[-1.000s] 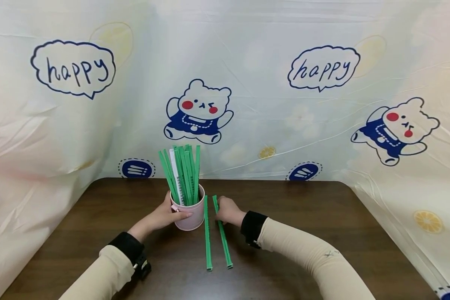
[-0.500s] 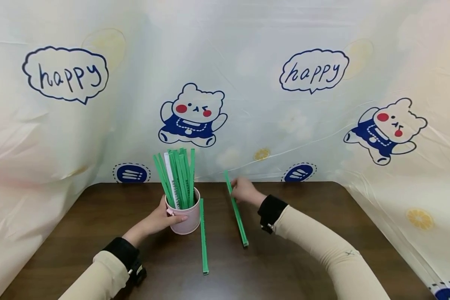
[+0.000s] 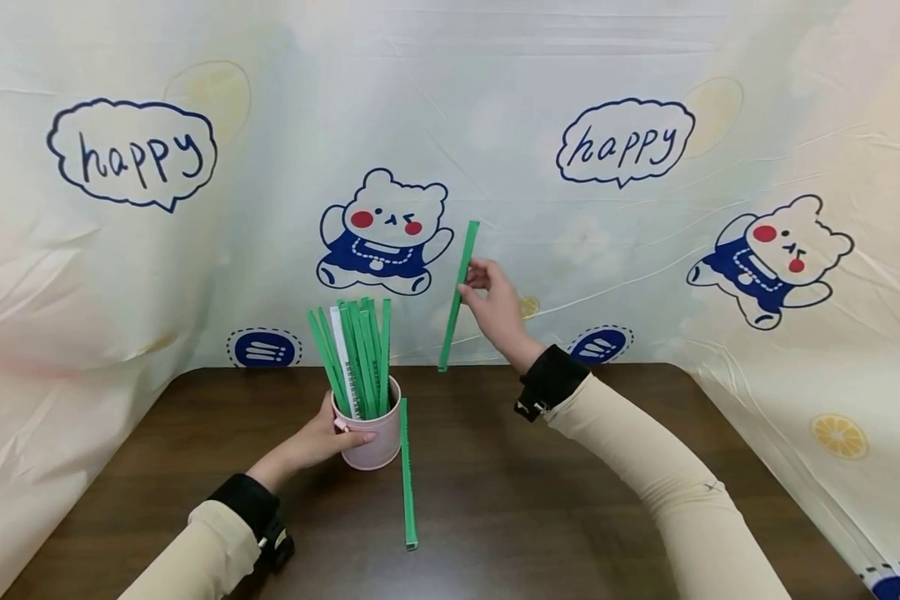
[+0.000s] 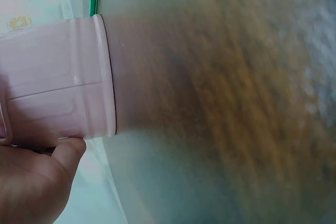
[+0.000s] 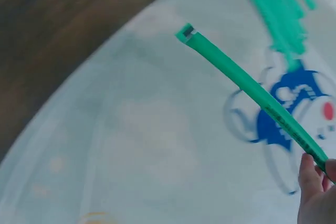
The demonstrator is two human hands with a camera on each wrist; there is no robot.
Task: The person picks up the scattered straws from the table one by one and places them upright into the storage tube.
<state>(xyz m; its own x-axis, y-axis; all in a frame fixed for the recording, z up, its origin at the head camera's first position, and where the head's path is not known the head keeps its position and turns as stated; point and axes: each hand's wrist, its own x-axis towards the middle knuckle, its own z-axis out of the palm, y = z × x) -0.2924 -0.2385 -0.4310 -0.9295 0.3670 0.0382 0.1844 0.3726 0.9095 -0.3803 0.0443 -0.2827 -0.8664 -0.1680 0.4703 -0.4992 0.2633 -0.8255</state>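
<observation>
Since the earlier frame, the right hand [image 3: 495, 304] has lifted one green strip [image 3: 458, 296] off the bench [image 3: 607, 467] and raised it in front of the printed backdrop [image 3: 615, 233]. One second ago this strip lay flat beside a second strip; half a second ago it was tilted with its lower end on the bench surface. It now hangs clear of the bench, nearly upright, its top leaning slightly to the right.

Right-hand grip: fingertips and thumb pinch the strip at about its upper third. The right wrist view shows the strip [image 5: 247, 85] running diagonally from the fingers [image 5: 312, 174] toward the upper left, its free end notched.

Left-hand grip: the left hand [image 3: 318, 437] wraps the near side of the pink cup [image 3: 375, 433], thumb across the front wall. This hold is unchanged across all three moments. The left wrist view confirms the thumb [image 4: 65, 153] pressed against the ribbed cup wall [image 4: 58, 95].

The cup stands upright on the bench and contains a bundle of green strips [image 3: 360, 354] with one white strip [image 3: 341, 358] among them, all standing on end and fanned slightly.

A second green strip [image 3: 406, 475] lies flat on the bench, just beside the cup on its right, running toward the near edge
</observation>
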